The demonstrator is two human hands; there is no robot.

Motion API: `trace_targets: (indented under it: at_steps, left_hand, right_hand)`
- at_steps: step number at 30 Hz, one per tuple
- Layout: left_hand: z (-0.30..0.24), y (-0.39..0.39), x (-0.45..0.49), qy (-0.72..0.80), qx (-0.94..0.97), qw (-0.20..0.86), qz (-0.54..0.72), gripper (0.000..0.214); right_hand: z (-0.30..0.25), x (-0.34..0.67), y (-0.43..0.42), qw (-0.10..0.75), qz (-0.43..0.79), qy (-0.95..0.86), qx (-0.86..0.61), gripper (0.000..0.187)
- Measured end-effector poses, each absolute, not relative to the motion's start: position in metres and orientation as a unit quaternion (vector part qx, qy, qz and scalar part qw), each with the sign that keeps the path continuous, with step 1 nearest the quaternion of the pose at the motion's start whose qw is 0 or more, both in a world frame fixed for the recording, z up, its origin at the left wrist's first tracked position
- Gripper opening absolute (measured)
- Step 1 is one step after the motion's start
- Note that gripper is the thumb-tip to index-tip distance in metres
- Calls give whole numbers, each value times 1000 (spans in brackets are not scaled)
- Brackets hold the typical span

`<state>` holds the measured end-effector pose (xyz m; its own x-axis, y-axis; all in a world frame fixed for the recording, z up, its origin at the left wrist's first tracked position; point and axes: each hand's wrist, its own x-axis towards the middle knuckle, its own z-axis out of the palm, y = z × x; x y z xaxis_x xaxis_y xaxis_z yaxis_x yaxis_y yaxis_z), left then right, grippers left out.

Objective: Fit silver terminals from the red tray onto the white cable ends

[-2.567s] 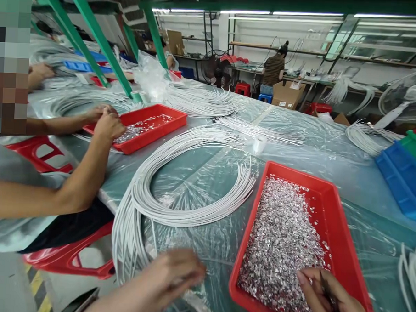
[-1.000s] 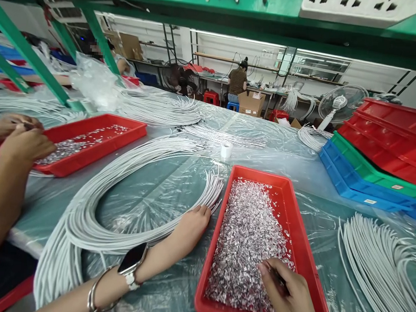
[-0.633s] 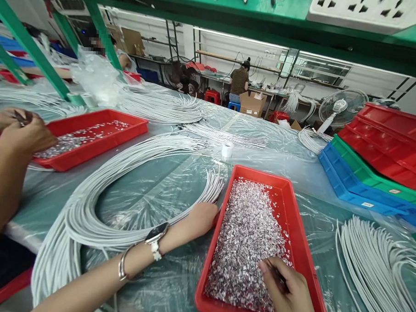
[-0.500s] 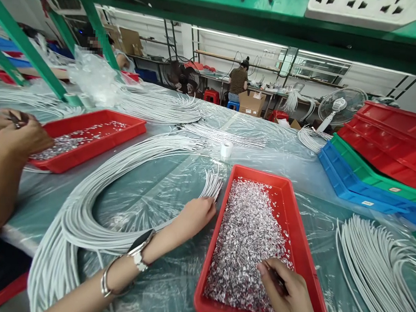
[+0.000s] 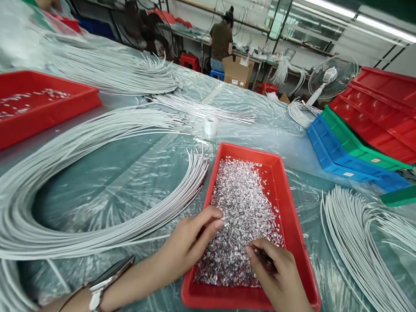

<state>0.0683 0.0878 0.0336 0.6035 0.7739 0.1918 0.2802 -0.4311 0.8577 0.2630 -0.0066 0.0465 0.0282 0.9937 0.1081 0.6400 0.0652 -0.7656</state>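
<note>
My left hand [image 5: 199,234] is closed in a pinch over the left side of the red tray [image 5: 296,219]. A white cable [image 5: 145,240] runs to it from the left, and a small pale tip shows at the fingertips. Thumb and forefinger of my right hand [image 5: 275,264] are together just above the small shiny metal pieces [image 5: 240,199] heaped in the tray. Inside that hand sits a dark tool [image 5: 267,259], mostly hidden by the fingers, so its kind is unclear. A big looped bundle of white cables [image 5: 83,242] lies left of the tray, its ends near the tray's rim.
Another red tray [image 5: 82,97] with scattered pieces is at left. A white roll [image 5: 210,126] stands behind my tray. More white cables [image 5: 356,236] lie at right, below stacked red, green and blue trays [image 5: 378,117]. A person [image 5: 221,39] is in the background.
My left hand has moved from the cable ends to over the tray, near my right hand. The view has shifted, and the co-worker's hands at left are out of sight.
</note>
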Motion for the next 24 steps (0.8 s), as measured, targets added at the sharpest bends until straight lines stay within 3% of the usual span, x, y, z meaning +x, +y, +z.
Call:
trace_targets:
  at_steps: [8, 19, 24]
  left_hand:
    - [34, 81, 66, 280, 784, 481, 275, 17]
    - [36, 79, 65, 263, 756, 540, 259, 25]
    - [38, 78, 64, 270, 784, 495, 260, 24]
  right_hand:
    - [61, 244, -11, 322, 178, -663, -652, 28]
    - [63, 225, 2, 333, 259, -634, -648, 30]
    - [63, 224, 5, 331, 274, -655, -622, 23]
